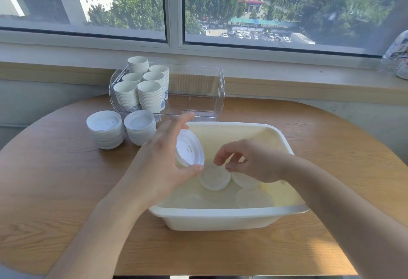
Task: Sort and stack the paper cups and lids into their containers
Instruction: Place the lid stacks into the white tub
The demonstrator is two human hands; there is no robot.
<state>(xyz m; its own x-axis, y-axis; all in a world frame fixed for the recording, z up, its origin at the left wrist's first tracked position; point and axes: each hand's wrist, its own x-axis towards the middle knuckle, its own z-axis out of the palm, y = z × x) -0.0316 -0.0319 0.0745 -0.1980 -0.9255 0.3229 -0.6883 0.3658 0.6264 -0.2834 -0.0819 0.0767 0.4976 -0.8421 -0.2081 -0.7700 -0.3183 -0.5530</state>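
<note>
My left hand (163,157) holds a white plastic lid (189,149) tilted on edge, between thumb and fingers, over the left part of a white tub (220,219). My right hand (249,160) hovers inside the tub with fingers curled above several loose lids (215,178); I cannot see anything pinched in it. Two stacks of lids (104,128) stand on the table left of the tub. A clear plastic bin (218,89) behind the tub holds several stacks of paper cups (149,95) in its left half.
The round wooden table (331,157) sits against a window sill (287,84). A plastic-wrapped package (397,58) lies on the sill at far right. The right half of the clear bin holds nothing.
</note>
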